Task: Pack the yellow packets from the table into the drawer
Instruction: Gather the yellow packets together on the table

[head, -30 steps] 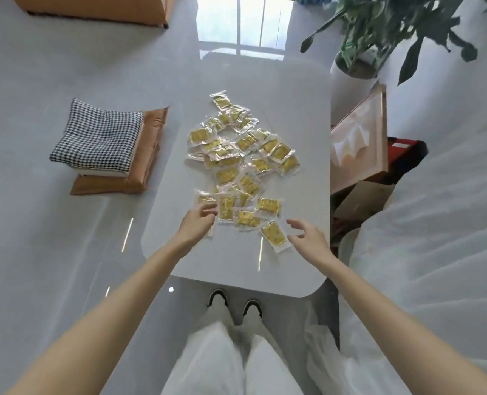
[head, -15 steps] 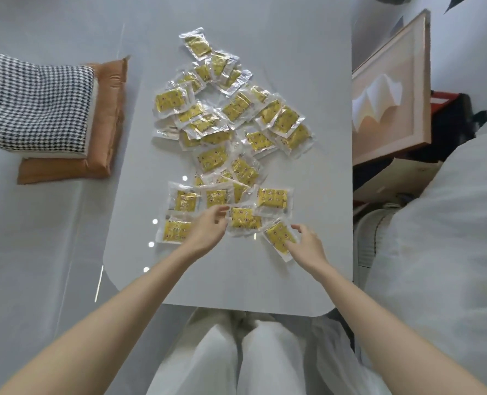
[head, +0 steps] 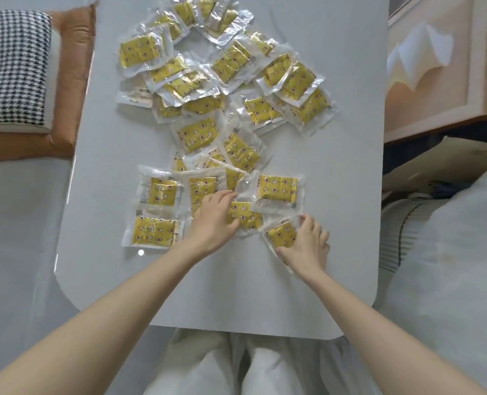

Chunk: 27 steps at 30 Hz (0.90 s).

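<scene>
Several yellow packets in clear wrappers lie scattered over the white table [head: 265, 295], in a loose pile [head: 228, 81] at the far side and a few single ones closer. My left hand [head: 214, 220] rests with curled fingers on a near packet [head: 245, 216], thumb at its edge. My right hand [head: 305, 246] pinches the nearest packet [head: 280, 233] at the table's right, fingers over its far edge. Two packets [head: 154, 228] lie flat left of my left hand. No drawer is in view.
A checked cushion [head: 11, 69] on a brown one [head: 71, 69] lies on the floor to the left. A framed picture [head: 436, 67] leans at the right. White fabric [head: 450, 266] fills the lower right. My legs in pale trousers show below the table's near edge.
The view has dropped closer over the table. My left hand has slid right onto a near packet. My right hand has closed its fingers on the nearest packet.
</scene>
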Tool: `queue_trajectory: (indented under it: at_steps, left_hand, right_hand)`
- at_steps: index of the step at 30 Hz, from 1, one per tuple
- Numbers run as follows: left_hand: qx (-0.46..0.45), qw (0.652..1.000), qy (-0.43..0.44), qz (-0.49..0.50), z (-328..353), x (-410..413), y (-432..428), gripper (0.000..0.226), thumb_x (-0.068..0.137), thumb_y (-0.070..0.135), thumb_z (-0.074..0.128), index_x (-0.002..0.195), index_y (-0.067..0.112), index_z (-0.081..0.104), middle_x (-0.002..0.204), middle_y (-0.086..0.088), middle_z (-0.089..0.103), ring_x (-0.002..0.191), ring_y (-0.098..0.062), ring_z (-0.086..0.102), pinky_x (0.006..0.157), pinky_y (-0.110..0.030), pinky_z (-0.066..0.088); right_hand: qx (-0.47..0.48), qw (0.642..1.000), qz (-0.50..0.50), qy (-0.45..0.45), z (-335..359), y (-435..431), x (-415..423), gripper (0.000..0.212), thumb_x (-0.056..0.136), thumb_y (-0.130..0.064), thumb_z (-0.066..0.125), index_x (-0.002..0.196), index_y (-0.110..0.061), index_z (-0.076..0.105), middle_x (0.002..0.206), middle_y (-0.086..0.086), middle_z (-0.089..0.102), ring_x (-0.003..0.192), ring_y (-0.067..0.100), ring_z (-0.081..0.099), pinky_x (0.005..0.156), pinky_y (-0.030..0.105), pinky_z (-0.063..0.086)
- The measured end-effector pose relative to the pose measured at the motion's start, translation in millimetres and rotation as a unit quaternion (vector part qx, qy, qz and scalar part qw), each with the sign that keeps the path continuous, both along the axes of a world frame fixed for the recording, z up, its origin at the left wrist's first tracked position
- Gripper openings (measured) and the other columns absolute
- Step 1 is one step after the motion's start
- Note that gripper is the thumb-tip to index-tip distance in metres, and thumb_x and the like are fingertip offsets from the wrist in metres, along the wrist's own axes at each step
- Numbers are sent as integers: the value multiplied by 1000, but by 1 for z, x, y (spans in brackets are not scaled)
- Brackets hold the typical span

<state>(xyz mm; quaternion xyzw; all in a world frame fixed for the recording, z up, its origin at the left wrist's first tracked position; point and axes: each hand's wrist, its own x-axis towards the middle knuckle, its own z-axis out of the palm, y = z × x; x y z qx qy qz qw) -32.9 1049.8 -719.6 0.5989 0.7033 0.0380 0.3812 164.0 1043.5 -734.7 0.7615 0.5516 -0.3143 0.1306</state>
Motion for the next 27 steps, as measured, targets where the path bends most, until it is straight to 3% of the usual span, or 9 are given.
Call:
queue_trajectory:
  at_steps: [3,5,9,13,19,24,27]
  left_hand:
    - [9,997,57,-55,-11,8,4,72,84,33,64,146,23,29,150,7,29,134,-21,23,107,-37,28]
    - [11,991,103,-80,-17,14,7,75,81,32,66,146,22,28,147,3,28,132,-24,23,106,-39,25]
    - [9,985,152,-81,-25,26,8,80,75,31,74,140,22,29,132,-3,32,121,-25,28,98,-36,23]
    - [-12,989,141,-35,-30,33,9,74,71,36,78,129,15,37,122,-6,34,113,-25,30,95,-35,23]
    - [-21,991,130,15,-30,26,-8,42,82,36,67,109,12,44,117,-7,37,108,-26,32,93,-36,26]
    - [-24,994,33,99,-23,8,-19,22,91,26,57,105,11,50,109,-7,58,102,-27,50,87,-39,40]
    - [-44,985,-45,158,-20,-2,-23,16,88,23,61,95,11,51,97,-7,64,88,-26,58,74,-39,48]
  right_hand:
    - [-25,999,1,20,-7,1,4,58,72,-30,73,123,-17,46,123,3,51,118,27,47,93,37,38]
    - [-42,997,14,70,-5,1,9,41,80,-25,66,118,-17,54,116,2,56,109,26,53,81,31,40]
    - [-20,989,38,144,17,16,20,11,85,-16,59,96,-16,60,91,2,65,90,27,58,70,34,44]
    - [43,982,96,159,34,51,18,9,86,-16,59,94,-16,62,90,4,67,86,29,59,68,35,44]
    - [32,969,229,87,14,100,-6,22,85,-12,52,105,-13,61,114,6,57,109,29,52,72,32,40]
    - [2,943,330,41,1,108,-12,29,82,-20,65,110,-12,62,153,7,21,139,27,19,99,35,34]
    - [8,930,368,20,3,110,-12,33,75,-27,72,106,-19,66,146,6,30,131,29,30,106,37,27]
